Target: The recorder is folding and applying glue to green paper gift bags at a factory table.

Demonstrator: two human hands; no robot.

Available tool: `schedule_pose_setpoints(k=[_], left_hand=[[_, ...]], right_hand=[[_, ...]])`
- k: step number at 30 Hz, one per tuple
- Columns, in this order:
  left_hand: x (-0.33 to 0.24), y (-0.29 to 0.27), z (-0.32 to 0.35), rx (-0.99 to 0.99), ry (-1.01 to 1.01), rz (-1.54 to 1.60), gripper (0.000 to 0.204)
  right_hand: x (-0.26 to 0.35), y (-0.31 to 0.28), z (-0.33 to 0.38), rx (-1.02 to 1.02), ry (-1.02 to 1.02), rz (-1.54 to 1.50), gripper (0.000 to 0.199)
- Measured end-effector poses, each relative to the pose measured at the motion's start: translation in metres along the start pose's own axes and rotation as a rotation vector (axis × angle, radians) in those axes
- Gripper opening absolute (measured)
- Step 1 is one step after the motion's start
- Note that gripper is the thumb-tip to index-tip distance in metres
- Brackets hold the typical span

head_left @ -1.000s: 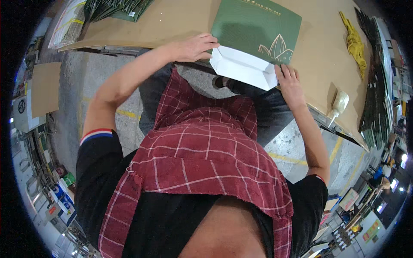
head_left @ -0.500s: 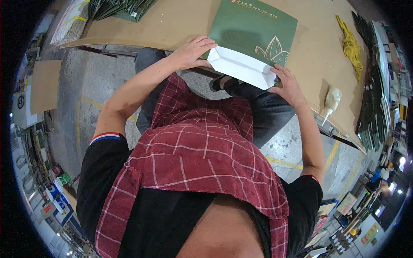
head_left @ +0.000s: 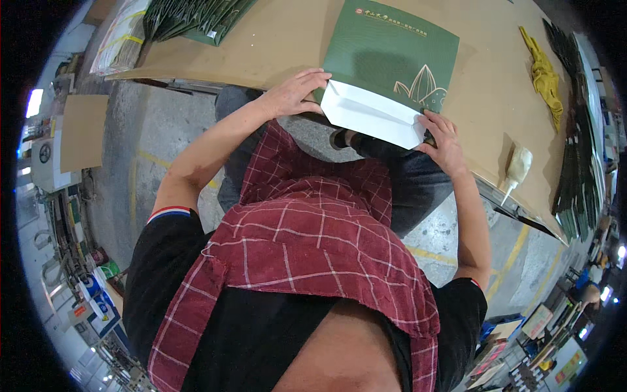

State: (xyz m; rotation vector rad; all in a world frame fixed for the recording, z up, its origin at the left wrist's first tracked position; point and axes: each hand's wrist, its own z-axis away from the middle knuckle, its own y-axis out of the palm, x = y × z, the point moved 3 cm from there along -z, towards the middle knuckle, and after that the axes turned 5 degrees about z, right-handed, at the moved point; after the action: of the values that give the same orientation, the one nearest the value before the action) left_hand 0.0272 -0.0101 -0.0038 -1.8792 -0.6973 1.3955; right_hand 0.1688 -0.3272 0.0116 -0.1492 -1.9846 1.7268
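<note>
A green paper bag [head_left: 392, 62] with gold line drawings lies flat on the table, its near end over the table's edge. That end is spread into a long white bottom panel [head_left: 372, 117] with slanted corners. My left hand [head_left: 294, 96] grips the panel's left corner, thumb below and fingers on top. At the right corner, my right hand [head_left: 445, 142] is closed on the bag's edge in the same way. A white squeeze bottle [head_left: 518, 166] with a thin nozzle lies to the right of my right hand.
The brown table [head_left: 274, 46] stretches across in front of me. A crumpled yellow cloth or glove [head_left: 543, 78] lies far right, beside a row of dark green folded bags [head_left: 578, 140]. More green bags [head_left: 189, 19] and a strapped paper bundle [head_left: 122, 39] sit at the far left.
The whole scene has shifted slightly right and down in the view. Both hands keep their hold on the bag's corners, and the white panel looks much the same.
</note>
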Motion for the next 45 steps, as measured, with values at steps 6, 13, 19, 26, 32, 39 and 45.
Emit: schedule_pose_setpoints(k=[6,13,19,26,32,39,45], left_hand=[[0.007,0.001,0.002,-0.010,0.162,-0.057,0.036],[-0.014,0.011,0.001,-0.144,-0.038,0.004,0.036],[-0.028,0.012,-0.012,-0.182,-0.121,-0.158,0.048],[-0.010,0.020,-0.021,-0.253,-0.302,-0.080,0.043],[-0.039,0.017,-0.045,-0.195,-0.489,-0.232,0.052],[-0.022,0.052,-0.090,0.203,0.208,-0.507,0.060],[-0.029,0.054,-0.096,0.182,0.202,-0.458,0.067]], right_hand=[[0.000,-0.004,-0.003,0.011,0.003,-0.005,0.059],[-0.002,-0.007,-0.005,0.035,0.062,-0.094,0.044],[-0.001,-0.002,-0.004,-0.004,0.078,-0.080,0.038],[-0.004,0.011,-0.013,-0.145,0.211,-0.086,0.033],[0.011,0.021,-0.031,-0.298,0.508,0.051,0.039],[0.035,0.025,-0.063,-0.310,0.483,0.538,0.037],[0.024,0.042,-0.093,-0.426,0.305,0.326,0.037]])
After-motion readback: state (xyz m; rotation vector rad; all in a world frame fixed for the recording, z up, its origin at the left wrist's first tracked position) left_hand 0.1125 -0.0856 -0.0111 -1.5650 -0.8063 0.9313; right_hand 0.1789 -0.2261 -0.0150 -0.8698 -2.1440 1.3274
